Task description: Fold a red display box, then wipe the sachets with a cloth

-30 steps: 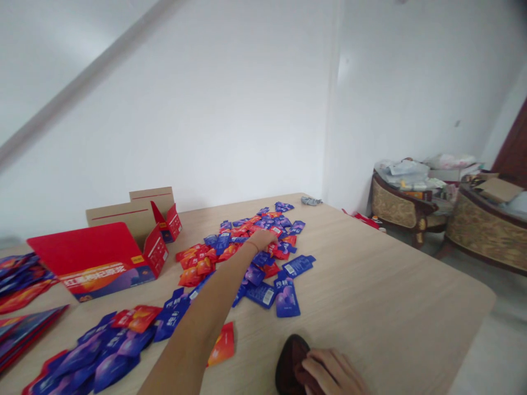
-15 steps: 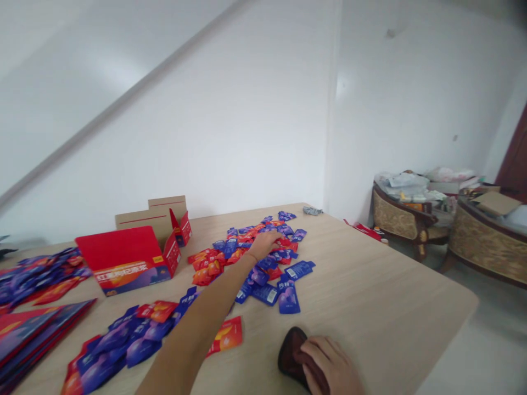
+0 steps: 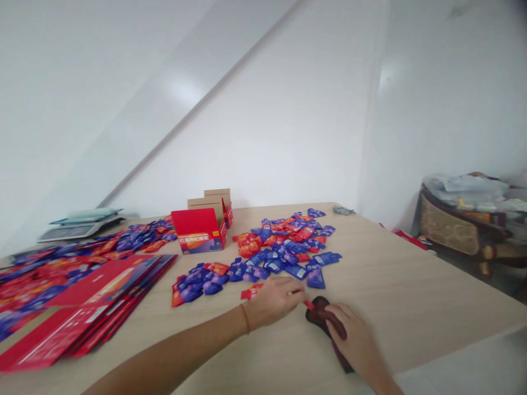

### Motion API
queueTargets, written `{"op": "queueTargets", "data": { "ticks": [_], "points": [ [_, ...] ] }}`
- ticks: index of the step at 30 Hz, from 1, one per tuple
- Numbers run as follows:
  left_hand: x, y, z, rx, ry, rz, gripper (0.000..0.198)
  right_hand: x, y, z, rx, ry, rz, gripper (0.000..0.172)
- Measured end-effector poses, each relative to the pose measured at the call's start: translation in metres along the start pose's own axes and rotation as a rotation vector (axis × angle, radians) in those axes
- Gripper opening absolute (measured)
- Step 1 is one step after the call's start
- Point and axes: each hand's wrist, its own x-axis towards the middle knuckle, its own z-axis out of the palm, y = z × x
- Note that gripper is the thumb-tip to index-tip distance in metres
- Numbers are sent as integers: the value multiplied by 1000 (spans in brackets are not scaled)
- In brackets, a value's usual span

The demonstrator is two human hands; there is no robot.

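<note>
White walls (image 3: 247,109) — pale wood table (image 3: 411,285), carved armchair (image 3: 453,233) at right, cluttered — soft daylight.

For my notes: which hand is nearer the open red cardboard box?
Left. Left hand: right of the open red cardboard box, toward the camera. Right hand: farther right.

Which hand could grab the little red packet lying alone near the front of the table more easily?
Probably the left hand. It lies right beside the small red foil packet. The right hand is farther off, and it rests on the dark brown soft pouch.
</note>
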Motion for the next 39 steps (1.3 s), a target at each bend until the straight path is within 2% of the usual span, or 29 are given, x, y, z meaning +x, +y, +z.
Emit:
{"op": "queueTargets", "data": {
  "ticks": [4,6,9,11,18,23,27,30,34,36,39],
  "points": [
    [-66,40,-9,11,-18,9,27,-6,11,4,22,-27,-12,23],
    [-95,55,-10,12,-26,-35,28,-8,17,7,33,-52,-12,25],
    [-130,72,-11,-11,-25,-134,29,-11,22,11,33,-58,9,27],
    [-144,78,-14,-30,-25,-175,28,-11,23,12,26,-56,24,27],
    [-166,84,-22,-148,-96,-140,27,-7,19,3,28,-117,16,29],
    [-182,88,-27,-201,-170,-191,33,-8,21,4,23,-130,20,29],
    [-189,105,-41,-204,-189,-242,42,-6,22,4,-9,-95,-8,30],
    [-190,130,-41,-135,-119,-333,43,-5,20,3,-91,-70,-49,34],
    [-188,165,-24,-36,15,-413,32,-5,17,3,-140,-91,-48,30],
    [-188,174,-15,-4,53,-439,32,-5,16,3,-125,-126,-35,29],
    [-192,178,-6,-9,93,-466,37,-3,18,2,-86,-196,-22,31]
  ]
}}
